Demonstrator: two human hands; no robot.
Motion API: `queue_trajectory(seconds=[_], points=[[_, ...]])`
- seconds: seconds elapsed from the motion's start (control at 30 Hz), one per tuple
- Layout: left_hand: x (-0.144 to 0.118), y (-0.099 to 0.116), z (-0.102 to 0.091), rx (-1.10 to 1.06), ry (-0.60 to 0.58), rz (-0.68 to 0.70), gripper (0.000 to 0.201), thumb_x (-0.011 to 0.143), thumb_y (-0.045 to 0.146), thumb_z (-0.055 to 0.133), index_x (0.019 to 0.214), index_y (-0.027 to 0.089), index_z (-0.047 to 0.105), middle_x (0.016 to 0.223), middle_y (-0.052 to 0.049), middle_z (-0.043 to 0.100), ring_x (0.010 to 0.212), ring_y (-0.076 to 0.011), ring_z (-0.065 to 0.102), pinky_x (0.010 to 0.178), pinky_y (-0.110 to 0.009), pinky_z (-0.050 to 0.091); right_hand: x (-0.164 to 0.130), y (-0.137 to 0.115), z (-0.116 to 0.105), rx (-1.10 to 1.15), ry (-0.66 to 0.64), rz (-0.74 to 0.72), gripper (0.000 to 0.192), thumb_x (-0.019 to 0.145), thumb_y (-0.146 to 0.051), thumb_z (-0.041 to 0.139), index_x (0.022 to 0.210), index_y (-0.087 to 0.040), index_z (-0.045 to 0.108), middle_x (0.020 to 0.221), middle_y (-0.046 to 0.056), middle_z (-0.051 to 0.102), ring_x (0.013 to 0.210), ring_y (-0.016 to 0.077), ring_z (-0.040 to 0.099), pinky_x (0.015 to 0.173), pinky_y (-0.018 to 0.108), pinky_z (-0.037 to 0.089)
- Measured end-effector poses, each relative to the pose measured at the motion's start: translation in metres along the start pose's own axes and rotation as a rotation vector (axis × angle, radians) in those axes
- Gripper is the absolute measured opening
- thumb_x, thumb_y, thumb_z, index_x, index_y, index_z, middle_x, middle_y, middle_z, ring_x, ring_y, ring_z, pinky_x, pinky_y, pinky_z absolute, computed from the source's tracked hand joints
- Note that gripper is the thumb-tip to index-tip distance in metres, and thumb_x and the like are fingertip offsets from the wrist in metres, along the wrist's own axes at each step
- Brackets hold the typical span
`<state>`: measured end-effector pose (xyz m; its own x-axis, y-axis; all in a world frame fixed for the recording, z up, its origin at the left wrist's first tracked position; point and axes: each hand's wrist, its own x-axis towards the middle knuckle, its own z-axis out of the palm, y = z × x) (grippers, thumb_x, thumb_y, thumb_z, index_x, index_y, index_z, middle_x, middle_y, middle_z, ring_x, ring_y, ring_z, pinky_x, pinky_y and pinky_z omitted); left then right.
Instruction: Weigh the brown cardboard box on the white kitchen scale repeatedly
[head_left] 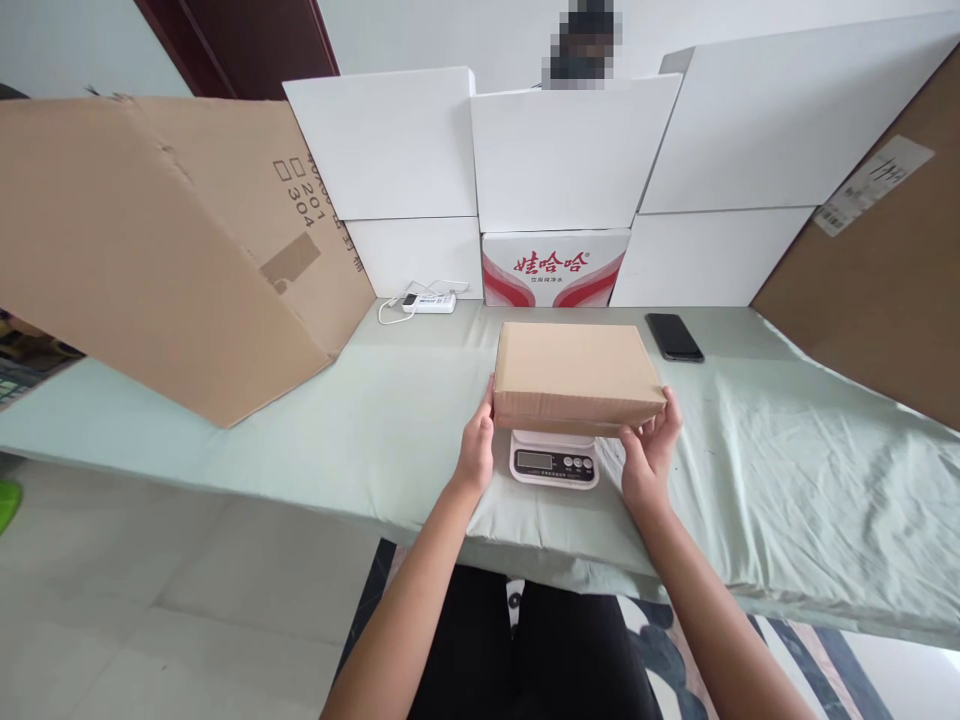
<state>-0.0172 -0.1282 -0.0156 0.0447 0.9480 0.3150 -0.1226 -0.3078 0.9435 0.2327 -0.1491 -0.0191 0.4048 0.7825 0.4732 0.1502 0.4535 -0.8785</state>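
Brown cardboard box: here it is, the flat closed box (577, 365), held level over the digital kitchen scale (554, 462); whether the scale's platform is touched cannot be told.
Left hand: the box's left side is pressed by the left hand (477, 445), thumb toward the near edge.
Right hand: the near right corner is gripped by the right hand (651, 450), thumb low on the near face.
Scale: display and buttons are left uncovered on the near side.
Far right: a black smartphone (674, 338) is laid on the pale green cloth (420, 420).
Far left: a white power strip (433, 303) is seen, cable looped.
Backdrop: a red-and-white Wahaha carton (555, 270) is flanked by white boxes (382, 140).
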Motion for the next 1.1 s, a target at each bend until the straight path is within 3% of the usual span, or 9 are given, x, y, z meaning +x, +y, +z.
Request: queue_trajectory(seconds=[0.33, 0.53, 1.1], points=[[-0.0017, -0.0059, -0.0029, 0.025, -0.015, 0.017, 0.086, 0.108, 0.08, 0.036, 0.176, 0.028, 0.041, 0.187, -0.005, 0.038, 0.178, -0.0321, 0.027, 0.148, -0.051, 0.023, -0.0006, -0.0006, 0.0006, 0.008, -0.004, 0.009, 0.086, 0.093, -0.053, 0.074, 0.167, -0.036, 0.035, 0.167, 0.014, 0.05, 0.161, 0.0356, 0.05, 0.135, 0.068, 0.036], [0.0008, -0.0032, -0.0044, -0.018, 0.068, 0.026, 0.088, 0.106, 0.082, 0.039, 0.177, 0.029, 0.039, 0.188, -0.003, 0.034, 0.179, -0.0287, 0.026, 0.147, -0.043, 0.026, 0.0006, -0.0003, -0.0017, 0.019, 0.1, -0.008, 0.082, 0.091, -0.058, 0.074, 0.164, -0.043, 0.039, 0.162, 0.012, 0.05, 0.154, 0.0386, 0.053, 0.127, 0.074, 0.044], [0.0045, -0.0051, -0.007, -0.069, 0.168, -0.011, 0.093, 0.101, 0.088, 0.043, 0.173, 0.03, 0.048, 0.187, -0.004, 0.037, 0.175, -0.0303, 0.034, 0.145, -0.043, 0.034, 0.0036, 0.0016, -0.0046, 0.005, 0.158, -0.006, 0.069, 0.093, -0.057, 0.072, 0.155, -0.034, 0.054, 0.152, 0.011, 0.058, 0.147, 0.0362, 0.059, 0.133, 0.072, 0.038]])
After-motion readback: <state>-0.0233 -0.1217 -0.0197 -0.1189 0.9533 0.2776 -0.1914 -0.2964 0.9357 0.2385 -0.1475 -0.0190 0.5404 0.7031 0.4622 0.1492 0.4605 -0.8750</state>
